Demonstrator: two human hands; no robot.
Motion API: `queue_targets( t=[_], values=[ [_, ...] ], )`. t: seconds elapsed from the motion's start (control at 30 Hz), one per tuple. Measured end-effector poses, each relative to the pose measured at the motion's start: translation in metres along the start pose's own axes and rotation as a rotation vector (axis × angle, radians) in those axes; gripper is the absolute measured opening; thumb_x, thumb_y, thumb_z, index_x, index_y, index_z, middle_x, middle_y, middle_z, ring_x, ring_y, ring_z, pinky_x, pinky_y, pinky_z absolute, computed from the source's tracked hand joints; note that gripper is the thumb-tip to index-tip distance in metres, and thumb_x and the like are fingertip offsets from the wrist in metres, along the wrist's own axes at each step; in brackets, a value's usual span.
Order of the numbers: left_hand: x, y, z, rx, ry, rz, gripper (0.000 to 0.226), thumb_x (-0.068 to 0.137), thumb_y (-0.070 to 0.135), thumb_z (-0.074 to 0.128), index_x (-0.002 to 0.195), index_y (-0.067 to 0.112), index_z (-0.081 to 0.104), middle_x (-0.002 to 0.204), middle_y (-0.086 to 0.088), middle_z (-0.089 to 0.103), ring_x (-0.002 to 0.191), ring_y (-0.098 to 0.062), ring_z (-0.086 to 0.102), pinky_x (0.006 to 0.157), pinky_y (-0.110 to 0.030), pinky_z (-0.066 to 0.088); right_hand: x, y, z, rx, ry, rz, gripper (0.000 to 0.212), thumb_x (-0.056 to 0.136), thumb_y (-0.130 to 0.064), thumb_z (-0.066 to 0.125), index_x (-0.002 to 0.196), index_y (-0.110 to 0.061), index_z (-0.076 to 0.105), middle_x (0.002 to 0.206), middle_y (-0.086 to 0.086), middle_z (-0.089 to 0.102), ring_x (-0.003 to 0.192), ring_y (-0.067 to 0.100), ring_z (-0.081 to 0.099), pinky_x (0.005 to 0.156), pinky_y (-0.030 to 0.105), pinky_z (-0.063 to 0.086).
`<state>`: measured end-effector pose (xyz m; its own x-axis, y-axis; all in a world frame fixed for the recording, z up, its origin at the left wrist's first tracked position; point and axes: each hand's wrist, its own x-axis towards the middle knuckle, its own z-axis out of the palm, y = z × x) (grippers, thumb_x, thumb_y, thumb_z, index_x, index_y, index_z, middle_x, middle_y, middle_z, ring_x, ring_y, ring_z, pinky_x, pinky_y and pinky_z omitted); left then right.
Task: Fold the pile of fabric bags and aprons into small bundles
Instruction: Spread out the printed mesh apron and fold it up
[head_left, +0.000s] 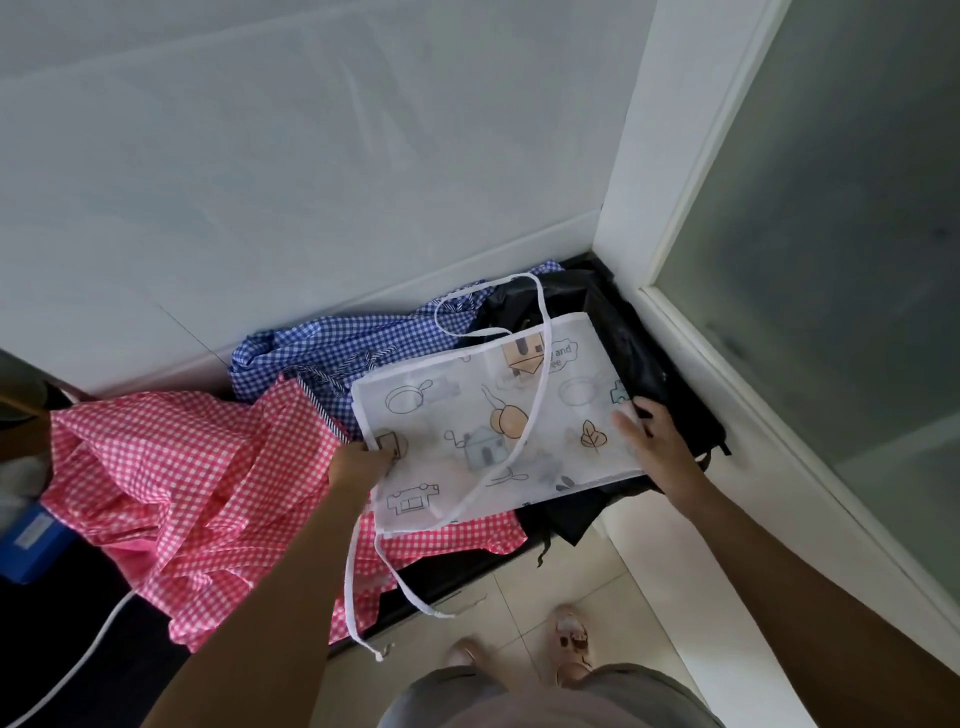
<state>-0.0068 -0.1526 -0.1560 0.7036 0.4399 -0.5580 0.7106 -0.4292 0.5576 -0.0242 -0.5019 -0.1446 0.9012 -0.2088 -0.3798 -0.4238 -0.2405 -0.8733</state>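
Head view, smoothing step: left hand (359, 461) pinches printed apron (467, 415) at 9 o'clock, right hand (655, 441) presses flat at 3 o'clock; halving likely follows.

The light is soft and a bit dim, with only faint shadows. The white printed apron (493, 415) is the brightest, clearest thing. The right forearm (805, 582) looks dark and smeary. The wall (311, 130) looks grey-blue. Straight lines bend near the edges.
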Motion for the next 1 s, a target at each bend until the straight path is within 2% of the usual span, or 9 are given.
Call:
queue_targets(
  t=[0.1,0.2,0.3,0.4,0.47,0.57,0.73,0.83,1.0],
  values=[
    [0.000,0.009,-0.013,-0.057,-0.010,0.104,0.018,0.088,0.010,0.062,0.072,0.007,0.057,0.072,-0.009,0.058,0.064,-0.020,0.053,0.058,-0.026,0.044,0.011,-0.011,-0.003,0.099,-0.014,0.150,0.033,0.088,-0.031,0.066,0.110,-0.006,0.063,0.099,0.015,0.069,0.081,0.020,0.064,0.071,0.028,0.052],
    [-0.002,0.026,-0.022,-0.080,0.240,0.226,0.009,0.088,0.008,0.060,0.090,0.000,0.058,0.085,-0.016,0.059,0.081,-0.028,0.057,0.065,-0.033,0.046,0.007,-0.011,0.001,0.106,-0.215,0.254,0.026,0.086,-0.017,0.068,0.098,0.006,0.065,0.074,0.017,0.063,0.061,0.021,0.058,0.056,0.027,0.049],
    [-0.018,0.037,-0.010,0.085,0.469,0.394,0.058,0.085,0.005,0.062,0.136,-0.004,0.036,0.134,-0.026,0.041,0.122,-0.037,0.043,0.102,-0.048,0.040,-0.007,0.000,0.017,0.161,-0.249,0.299,0.019,0.089,-0.014,0.065,0.084,0.004,0.059,0.051,0.006,0.051,0.039,0.014,0.047,0.037,0.020,0.039],
    [-0.057,0.033,0.032,0.363,0.280,0.630,0.073,0.093,0.029,0.054,0.150,0.007,0.014,0.155,-0.018,0.015,0.143,-0.034,0.017,0.118,-0.053,0.010,-0.017,0.017,0.034,0.183,-0.134,0.283,0.029,0.090,-0.015,0.065,0.067,-0.007,0.050,0.040,-0.002,0.046,0.032,0.009,0.043,0.032,0.017,0.033],
    [-0.074,0.018,0.065,0.581,0.062,0.646,0.078,0.097,0.048,0.035,0.151,0.018,-0.013,0.157,-0.005,-0.019,0.145,-0.028,-0.013,0.110,-0.051,-0.014,-0.020,0.020,0.038,0.134,-0.130,0.258,0.027,0.088,-0.017,0.067,0.066,-0.010,0.052,0.044,-0.006,0.053,0.037,0.006,0.049,0.036,0.018,0.038],
    [-0.067,-0.007,0.086,0.709,-0.070,0.560,0.082,0.092,0.065,0.018,0.138,0.028,-0.039,0.146,-0.004,-0.042,0.137,-0.028,-0.035,0.105,-0.057,-0.021,-0.014,0.014,0.034,-0.070,-0.197,0.211,0.017,0.082,-0.021,0.073,0.084,-0.007,0.063,0.079,0.005,0.070,0.069,0.016,0.067,0.065,0.033,0.056],
    [-0.046,-0.030,0.083,0.731,-0.072,0.610,0.081,0.075,0.076,-0.016,0.142,0.033,-0.034,0.148,0.004,-0.043,0.137,-0.023,-0.037,0.109,-0.055,-0.022,0.013,-0.026,0.013,-0.428,-0.015,-0.169,0.068,0.071,-0.029,0.082,0.128,-0.017,0.047,0.121,0.000,0.049,0.103,0.017,0.052,0.084,0.030,0.044],
    [-0.046,-0.032,0.084,0.726,-0.057,0.620,0.078,0.078,0.074,-0.014,0.142,0.034,-0.032,0.149,0.005,-0.040,0.137,-0.020,-0.037,0.110,-0.053,-0.022,0.039,-0.060,0.009,-0.558,-0.126,-0.479,0.074,0.068,-0.024,0.084,0.134,-0.020,0.049,0.129,-0.003,0.051,0.111,0.013,0.043,0.101,0.035,0.040],
    [-0.046,-0.029,0.083,0.738,-0.050,0.628,0.076,0.078,0.074,-0.015,0.139,0.035,-0.037,0.149,0.004,-0.042,0.138,-0.021,-0.037,0.109,-0.052,-0.023,0.080,-0.113,0.025,-0.827,-0.576,-0.378,0.038,0.069,-0.030,0.084,0.100,-0.018,0.068,0.087,-0.014,0.063,0.076,-0.001,0.056,0.065,0.014,0.041]
  ],
)
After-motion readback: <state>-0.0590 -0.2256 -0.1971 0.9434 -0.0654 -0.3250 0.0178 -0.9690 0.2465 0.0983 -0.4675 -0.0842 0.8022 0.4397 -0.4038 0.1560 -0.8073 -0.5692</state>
